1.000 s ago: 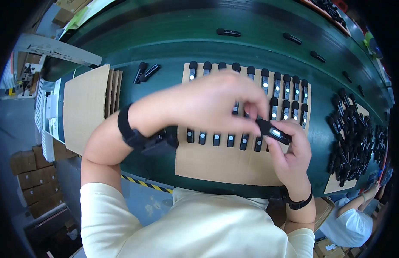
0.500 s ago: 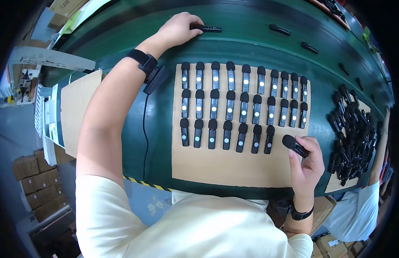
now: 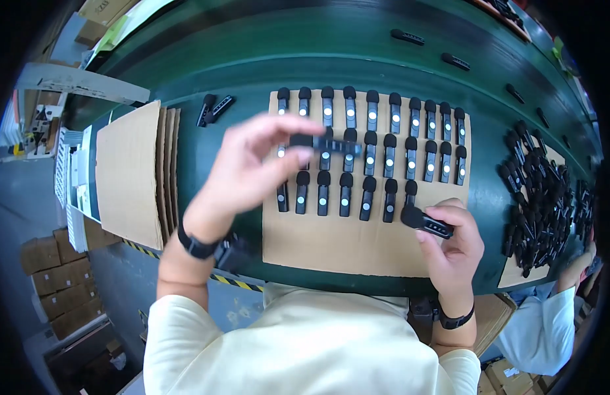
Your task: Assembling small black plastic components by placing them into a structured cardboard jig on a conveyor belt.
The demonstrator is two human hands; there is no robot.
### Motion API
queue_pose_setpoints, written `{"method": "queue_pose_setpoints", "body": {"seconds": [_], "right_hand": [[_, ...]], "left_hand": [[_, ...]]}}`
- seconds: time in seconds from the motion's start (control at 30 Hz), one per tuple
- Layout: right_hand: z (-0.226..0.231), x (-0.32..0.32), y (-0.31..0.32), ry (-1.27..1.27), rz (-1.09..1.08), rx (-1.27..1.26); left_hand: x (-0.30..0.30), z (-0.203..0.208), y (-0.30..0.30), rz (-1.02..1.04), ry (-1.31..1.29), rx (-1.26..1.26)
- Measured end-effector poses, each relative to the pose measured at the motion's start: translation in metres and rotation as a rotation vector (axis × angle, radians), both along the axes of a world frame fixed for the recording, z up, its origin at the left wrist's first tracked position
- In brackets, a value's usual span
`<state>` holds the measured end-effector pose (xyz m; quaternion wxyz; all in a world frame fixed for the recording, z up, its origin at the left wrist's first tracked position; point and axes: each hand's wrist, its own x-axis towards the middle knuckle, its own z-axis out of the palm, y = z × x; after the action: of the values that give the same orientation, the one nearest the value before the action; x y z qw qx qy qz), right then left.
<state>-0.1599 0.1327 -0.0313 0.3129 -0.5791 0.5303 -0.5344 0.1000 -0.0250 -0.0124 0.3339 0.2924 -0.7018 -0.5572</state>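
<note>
Clip-on microphones with black foam caps [image 3: 345,196] lie in three rows on a cardboard sheet [image 3: 344,253], most with a pale round spot. Over the left part of these rows is my left hand [image 3: 242,164], blurred by motion. Its thumb and fingers pinch a microphone [image 3: 341,145] held sideways, foam end toward the palm. At the sheet's right side, my right hand [image 3: 457,247] grips another microphone [image 3: 438,228] between thumb and fingers. The foam cap of that one points left, close to the end of the nearest row.
Loose microphones [image 3: 407,37] lie along the far green strip. Two more [image 3: 219,107] rest left of the sheet, beside a stack of cardboard sheets [image 3: 127,178]. At right is a large microphone pile [image 3: 538,197], with another person's hand [image 3: 576,266] near it.
My left hand has come back from the far strip, bringing a microphone over the rows. My right hand has shifted slightly left with its microphone. The loose ones on the far strip have moved left.
</note>
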Motion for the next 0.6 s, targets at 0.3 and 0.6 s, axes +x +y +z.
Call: {"method": "queue_pose_setpoints", "body": {"seconds": [0.3, 0.6], "right_hand": [[-0.002, 0.014, 0.004, -0.022, 0.134, -0.016], [0.002, 0.018, 0.011, 0.057, 0.125, -0.073]], "left_hand": [[0.001, -0.01, 0.082, -0.007, 0.118, 0.218], [-0.005, -0.015, 0.093, 0.032, 0.084, 0.083]]}}
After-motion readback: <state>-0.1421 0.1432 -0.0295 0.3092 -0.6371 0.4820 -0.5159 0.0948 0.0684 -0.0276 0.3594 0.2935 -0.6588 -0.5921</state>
